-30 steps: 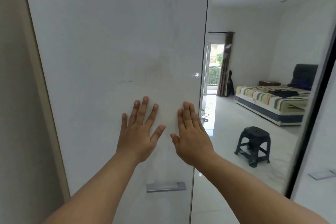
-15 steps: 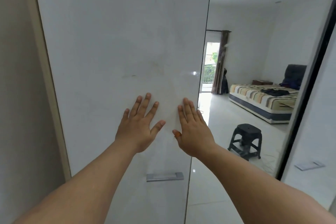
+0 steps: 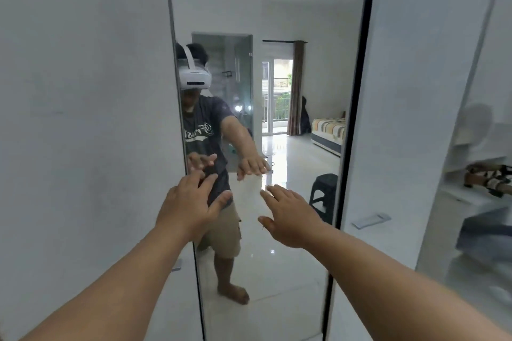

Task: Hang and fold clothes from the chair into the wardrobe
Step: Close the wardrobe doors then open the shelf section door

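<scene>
My left hand (image 3: 191, 203) is spread, fingers straight, its fingertips (image 3: 212, 178) at the glass of the mirrored wardrobe door (image 3: 291, 257); whether they actually touch I cannot tell. My right hand (image 3: 291, 216) reaches flat toward the same glass, fingers straight, holding nothing. The mirror panel stands upright, tall and narrow, smooth and glossy, with a dark strip down its right edge. Left of it is a plain white door (image 3: 83, 119), matte and flat; right of it another white door (image 3: 401, 119) with a small metal handle (image 3: 371, 220). In the reflection sit a dark plastic stool (image 3: 324, 191) and a striped bed (image 3: 328, 130).
</scene>
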